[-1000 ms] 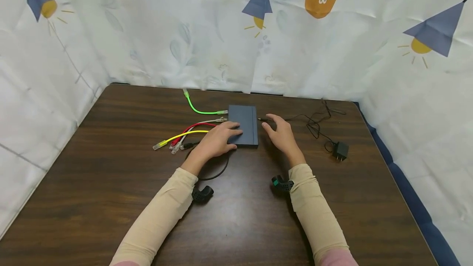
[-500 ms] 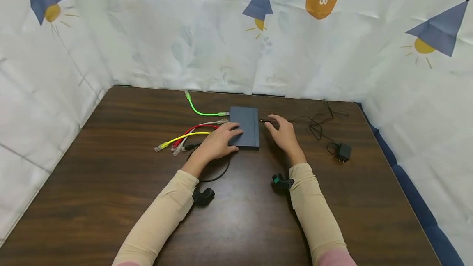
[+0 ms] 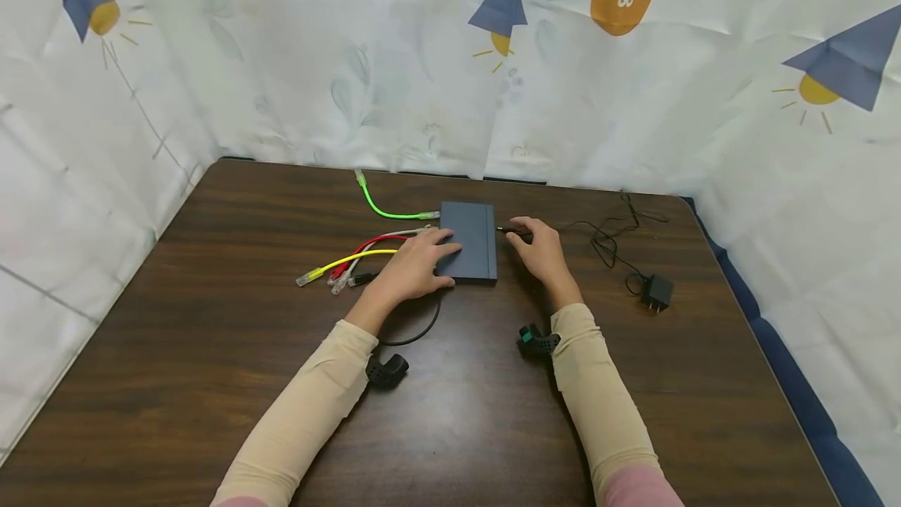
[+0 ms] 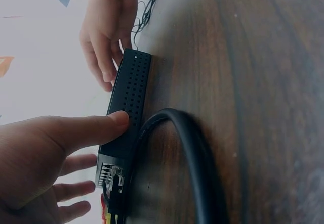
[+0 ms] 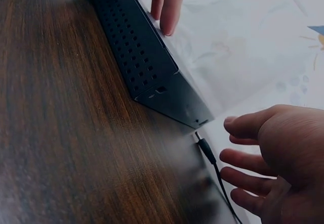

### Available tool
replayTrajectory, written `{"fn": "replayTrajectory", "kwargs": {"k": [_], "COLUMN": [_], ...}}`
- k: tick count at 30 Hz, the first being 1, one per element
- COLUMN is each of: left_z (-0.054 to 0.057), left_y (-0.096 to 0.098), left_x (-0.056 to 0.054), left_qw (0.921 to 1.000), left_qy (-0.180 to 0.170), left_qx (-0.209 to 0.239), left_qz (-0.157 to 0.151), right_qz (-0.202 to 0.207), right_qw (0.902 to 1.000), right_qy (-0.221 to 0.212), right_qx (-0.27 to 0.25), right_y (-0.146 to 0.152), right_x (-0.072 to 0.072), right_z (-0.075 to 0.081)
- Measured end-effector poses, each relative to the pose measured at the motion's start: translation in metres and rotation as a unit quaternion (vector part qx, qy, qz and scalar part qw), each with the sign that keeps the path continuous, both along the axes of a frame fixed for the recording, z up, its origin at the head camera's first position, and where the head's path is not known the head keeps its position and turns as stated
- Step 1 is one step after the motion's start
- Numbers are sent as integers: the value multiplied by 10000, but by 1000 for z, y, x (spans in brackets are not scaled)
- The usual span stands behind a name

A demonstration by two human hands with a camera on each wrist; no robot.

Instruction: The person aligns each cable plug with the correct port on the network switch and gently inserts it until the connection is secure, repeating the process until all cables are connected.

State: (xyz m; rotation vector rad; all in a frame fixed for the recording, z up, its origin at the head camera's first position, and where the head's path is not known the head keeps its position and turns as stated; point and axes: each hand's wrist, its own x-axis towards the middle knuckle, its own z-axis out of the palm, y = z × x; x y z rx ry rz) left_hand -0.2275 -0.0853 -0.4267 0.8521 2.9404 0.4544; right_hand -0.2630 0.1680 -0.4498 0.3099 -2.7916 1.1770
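Observation:
A dark blue-grey network switch [image 3: 473, 233] lies flat on the brown table. My left hand [image 3: 415, 264] rests over its left part, fingers spread on the top; in the left wrist view the thumb [image 4: 120, 119] touches the perforated near side. Just off the right end is the slim black power plug [image 5: 205, 149], its tip close to the casing and its cord running away right. My right hand [image 3: 545, 253] hovers beside that plug, fingers loosely bent and apart, holding nothing. Network cables lead from the left end, partly hidden by my left hand.
A green cable [image 3: 390, 215] and a yellow cable [image 3: 338, 262] reach left, with red, white and black ones between. The black cable [image 3: 422, 335] loops near my left wrist. A power adapter [image 3: 658, 291] lies at right with tangled cord. Patterned white curtain [image 3: 296, 61] encloses the table.

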Motion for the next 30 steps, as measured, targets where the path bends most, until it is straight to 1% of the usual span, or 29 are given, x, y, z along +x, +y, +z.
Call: {"fn": "replayTrajectory", "kwargs": {"k": [5, 11, 14, 20, 23, 30], "left_z": [1, 1, 0, -1, -2, -4], "left_y": [-3, -8, -10, -13, -14, -14], "left_x": [-2, -4, -5, -8, -8, -9], "left_qw": [9997, 9983, 9977, 9968, 9965, 9961], "left_qy": [-181, -393, -441, -517, -539, -655], "left_qx": [42, 312, 398, 405, 420, 462], "left_qz": [130, 288, 325, 462, 473, 380], "right_qz": [-4, -48, -66, -63, -65, -113], "right_qw": [10000, 9999, 9999, 9999, 9997, 9984], "right_qy": [-77, -15, 21, -55, -122, -344], "right_qx": [51, 149, 118, 135, 225, 426], "right_y": [1, 1, 1, 0, -1, -1], "right_x": [-6, -12, -15, -20, -23, -26], "right_z": [-2, -4, -4, -3, -3, -2]}}
